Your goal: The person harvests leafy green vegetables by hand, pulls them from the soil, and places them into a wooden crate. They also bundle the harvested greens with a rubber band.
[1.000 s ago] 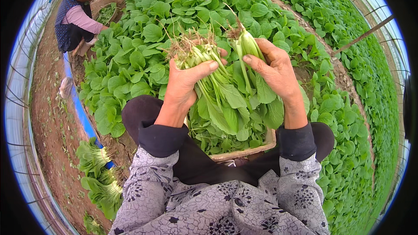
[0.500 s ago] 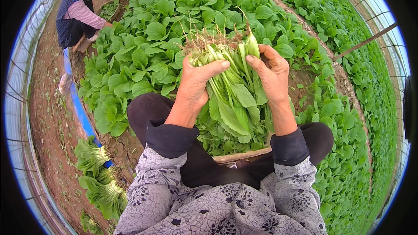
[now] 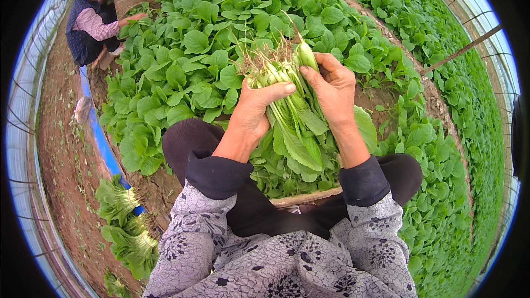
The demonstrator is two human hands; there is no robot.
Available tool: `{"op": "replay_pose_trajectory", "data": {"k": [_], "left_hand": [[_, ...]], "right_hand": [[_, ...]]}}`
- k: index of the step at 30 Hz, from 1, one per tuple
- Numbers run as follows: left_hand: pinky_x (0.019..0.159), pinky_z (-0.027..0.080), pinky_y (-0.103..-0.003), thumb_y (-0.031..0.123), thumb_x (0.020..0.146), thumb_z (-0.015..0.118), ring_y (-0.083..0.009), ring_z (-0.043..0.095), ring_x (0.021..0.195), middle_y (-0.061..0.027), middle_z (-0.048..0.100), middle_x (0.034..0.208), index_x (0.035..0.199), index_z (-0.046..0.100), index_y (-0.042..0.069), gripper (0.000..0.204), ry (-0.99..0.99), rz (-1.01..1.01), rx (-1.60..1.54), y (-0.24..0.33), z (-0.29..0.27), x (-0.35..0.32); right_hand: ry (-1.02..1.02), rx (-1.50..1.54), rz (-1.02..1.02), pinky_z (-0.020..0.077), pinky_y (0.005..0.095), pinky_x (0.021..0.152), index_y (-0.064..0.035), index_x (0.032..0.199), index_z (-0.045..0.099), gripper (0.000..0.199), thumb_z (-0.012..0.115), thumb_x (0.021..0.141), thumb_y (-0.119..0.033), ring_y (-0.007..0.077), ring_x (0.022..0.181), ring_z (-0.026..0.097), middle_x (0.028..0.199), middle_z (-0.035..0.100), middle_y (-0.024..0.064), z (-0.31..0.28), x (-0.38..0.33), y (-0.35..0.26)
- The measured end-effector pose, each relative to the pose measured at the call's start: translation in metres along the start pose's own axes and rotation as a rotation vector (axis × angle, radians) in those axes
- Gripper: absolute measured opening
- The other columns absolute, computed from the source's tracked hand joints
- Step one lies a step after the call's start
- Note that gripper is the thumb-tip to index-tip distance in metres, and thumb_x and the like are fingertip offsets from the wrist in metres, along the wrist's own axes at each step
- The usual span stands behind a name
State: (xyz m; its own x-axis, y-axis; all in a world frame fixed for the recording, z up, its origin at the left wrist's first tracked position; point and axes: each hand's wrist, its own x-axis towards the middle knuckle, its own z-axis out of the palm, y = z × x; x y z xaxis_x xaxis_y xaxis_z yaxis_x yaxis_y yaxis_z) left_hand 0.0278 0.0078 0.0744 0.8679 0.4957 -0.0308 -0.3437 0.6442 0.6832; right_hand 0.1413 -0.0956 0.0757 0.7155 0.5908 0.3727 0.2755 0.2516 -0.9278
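Between my hands is a bunch of leafy greens (image 3: pixel 295 121), its brown roots pointing away from me and its leaves hanging toward my lap. My left hand (image 3: pixel 256 107) is closed around the left side of the stems, thumb lying across them. On the bunch's right side, my right hand (image 3: pixel 331 85) pinches a thicker pale-green plant (image 3: pixel 307 55) by its stem, thumb against it, pressed up to the others. Below the bunch, a basket (image 3: pixel 306 197) with a tan rim holds loose green leaves, between my crossed legs.
Rows of growing greens (image 3: pixel 182 77) spread ahead and to the right. Tied bunches of greens (image 3: pixel 130 243) lie on the soil at lower left, beside a blue hose (image 3: pixel 102 143). A co-worker (image 3: pixel 91 22) crouches at far left. A slanted pole (image 3: pixel 464 49) stands at right.
My right hand has moved left, bringing the thicker plant closer against the bunch. The bunch's roots are drawn more tightly together. The co-worker's arm has shifted upward over the plants.
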Motion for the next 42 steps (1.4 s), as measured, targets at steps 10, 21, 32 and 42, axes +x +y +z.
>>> {"op": "replay_pose_trajectory", "data": {"k": [10,21,32,42], "left_hand": [[0.083,0.055,-0.032,-0.009,0.069,0.072,-0.0173,0.068,0.090,-0.0089,0.070,0.104,0.113,0.062,0.001,0.046,0.063,0.142,0.101,0.016,0.005,0.005],[0.083,0.054,-0.031,-0.009,0.070,0.072,-0.0170,0.068,0.090,-0.0080,0.070,0.103,0.113,0.063,0.001,0.045,0.069,0.186,0.130,0.022,0.006,0.000],[0.084,0.055,-0.032,-0.009,0.072,0.071,-0.0185,0.067,0.093,-0.0086,0.069,0.106,0.115,0.060,0.001,0.046,0.107,0.160,0.024,0.019,-0.003,0.001],[0.085,0.056,-0.033,-0.009,0.073,0.069,-0.0206,0.068,0.095,-0.0105,0.068,0.107,0.120,0.056,0.000,0.050,0.120,0.175,0.015,0.024,-0.007,-0.001]], "right_hand": [[0.106,-0.283,-0.134,0.0496,0.0295,0.085,0.0015,0.120,0.063,0.032,0.062,0.088,-0.001,0.0198,0.094,0.065,0.107,0.065,0.0139,-0.004,-0.017,-0.029],[-0.064,-0.879,-0.301,0.0467,0.0356,0.070,-0.0010,0.124,0.059,0.036,0.058,0.089,0.000,0.0273,0.076,0.058,0.087,0.055,0.0132,0.000,-0.016,-0.049],[0.021,-0.636,-0.303,0.0502,0.0400,0.067,-0.0030,0.123,0.060,0.033,0.060,0.090,-0.007,0.0339,0.077,0.063,0.092,0.062,0.0165,0.016,-0.012,-0.031],[-0.076,-0.764,-0.240,0.0484,0.0430,0.070,0.0007,0.131,0.053,0.041,0.057,0.094,-0.018,0.0363,0.080,0.061,0.096,0.063,0.0175,0.022,-0.019,-0.022]]}}
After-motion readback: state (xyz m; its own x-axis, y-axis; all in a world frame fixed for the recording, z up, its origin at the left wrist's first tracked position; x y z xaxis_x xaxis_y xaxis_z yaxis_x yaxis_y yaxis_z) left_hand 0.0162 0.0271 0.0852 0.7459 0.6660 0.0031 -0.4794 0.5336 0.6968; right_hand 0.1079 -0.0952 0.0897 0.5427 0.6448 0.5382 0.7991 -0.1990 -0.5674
